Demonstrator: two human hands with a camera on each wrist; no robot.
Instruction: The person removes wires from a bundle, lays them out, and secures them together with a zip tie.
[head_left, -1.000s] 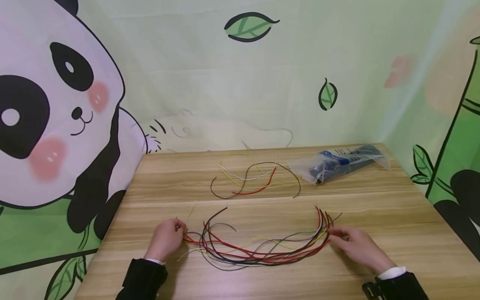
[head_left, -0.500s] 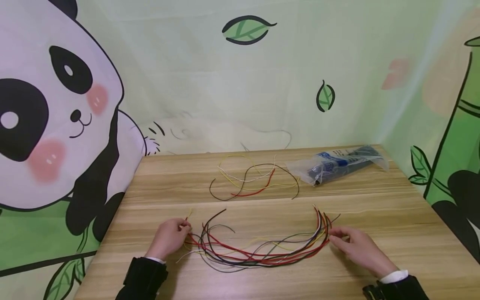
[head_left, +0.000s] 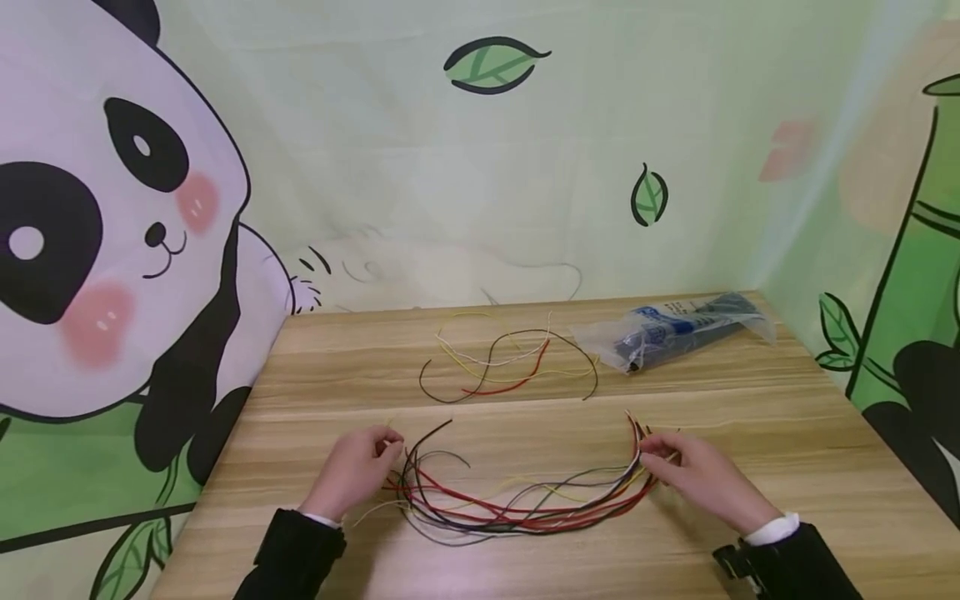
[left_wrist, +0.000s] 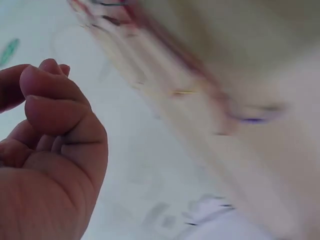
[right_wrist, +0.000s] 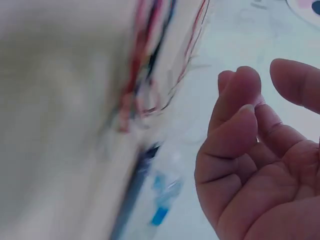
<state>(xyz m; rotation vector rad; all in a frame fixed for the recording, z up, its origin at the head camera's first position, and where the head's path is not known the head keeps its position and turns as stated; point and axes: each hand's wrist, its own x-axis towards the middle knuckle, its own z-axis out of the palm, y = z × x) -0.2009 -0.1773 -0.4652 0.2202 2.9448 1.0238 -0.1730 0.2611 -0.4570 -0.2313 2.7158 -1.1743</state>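
Note:
A loose bundle of red, black, white, grey and yellow wires (head_left: 517, 517) lies in a shallow curve on the table, both ends bent up. At its left end is my left hand (head_left: 356, 467), fingertips close beside the wires and partly covering the ends. In the left wrist view its fingers (left_wrist: 55, 110) are loosely bent, with no wire visible in them. My right hand (head_left: 701, 475) is over the right end of the bundle, thumb and fingertips near the upright ends. A gap between thumb and fingers (right_wrist: 230, 135) shows in the right wrist view, with nothing seen inside.
Behind the bundle lie several separate wires, yellow, white, black and a red wire (head_left: 513, 385). A clear plastic bag (head_left: 678, 332) with dark and blue contents sits at the back right. The wooden table (head_left: 315, 358) meets a printed cloth backdrop (head_left: 375, 167).
My left hand has moved right, toward the bundle's left end. The right hand has shifted slightly left and up over the right end. The wires behind have stayed in place.

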